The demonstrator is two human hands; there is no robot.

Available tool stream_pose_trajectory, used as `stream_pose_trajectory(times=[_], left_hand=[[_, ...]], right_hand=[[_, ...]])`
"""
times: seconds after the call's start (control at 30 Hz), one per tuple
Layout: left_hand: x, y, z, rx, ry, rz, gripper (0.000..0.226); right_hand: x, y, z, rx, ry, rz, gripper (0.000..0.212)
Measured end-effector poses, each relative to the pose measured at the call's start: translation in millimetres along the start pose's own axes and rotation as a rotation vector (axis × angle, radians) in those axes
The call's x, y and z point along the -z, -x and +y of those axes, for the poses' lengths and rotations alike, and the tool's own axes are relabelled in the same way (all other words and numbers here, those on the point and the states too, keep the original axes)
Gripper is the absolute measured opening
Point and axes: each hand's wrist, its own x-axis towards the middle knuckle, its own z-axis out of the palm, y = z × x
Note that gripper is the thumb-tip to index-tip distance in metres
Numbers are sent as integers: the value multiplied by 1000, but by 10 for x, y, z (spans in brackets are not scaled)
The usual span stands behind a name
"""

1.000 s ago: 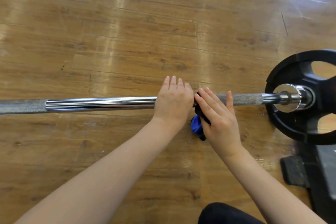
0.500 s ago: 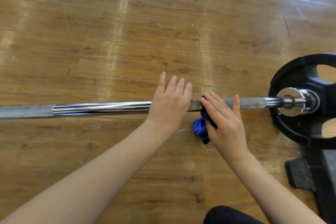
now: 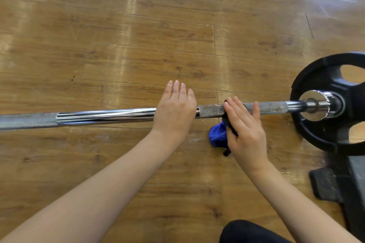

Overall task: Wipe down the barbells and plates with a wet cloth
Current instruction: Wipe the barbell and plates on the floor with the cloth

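The cloth (image 3: 218,136) has been slid rightward along the bar (image 3: 106,115), toward the plate (image 3: 324,104). It is being pressed flat by the right hand (image 3: 245,130); the left hand (image 3: 174,112) is resting open. Wiping is being continued toward the floor's right edge.

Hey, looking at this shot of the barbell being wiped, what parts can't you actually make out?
All in the head view:
- Cloth: mostly hidden under the right hand; whether it is wet cannot be told.
- Bar: its left end is cut off by the frame edge; the left hand covers a stretch.
- Plate: its right side is cut off by the frame edge.
- Dark object at lower right: cut off, unidentifiable.
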Motion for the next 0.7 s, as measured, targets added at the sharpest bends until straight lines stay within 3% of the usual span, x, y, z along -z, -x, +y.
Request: stream_pose_trajectory(times=[0.13, 0.23, 0.37, 0.47, 0.6, 0.7], left_hand=[[0, 11, -2, -20, -9, -20, 50], [21, 5, -11, -40, -20, -28, 53], [60, 32, -1, -53, -36, -99, 54], [59, 18, 2, -8, -34, -129, 54], [57, 9, 11, -8, -10, -119, 48], [100, 20, 12, -36, -22, -161, 38]], right_hand=[[-106, -84, -261, 47, -44, -27, 38], [-39, -53, -103, 100, -11, -62, 40], [101, 30, 146, -39, 14, 1, 40], [11, -24, -38, -57, -13, 41, 37], [-102, -119, -338, 58, -78, -49, 38], [3, -73, -117, 27, -40, -76, 41]])
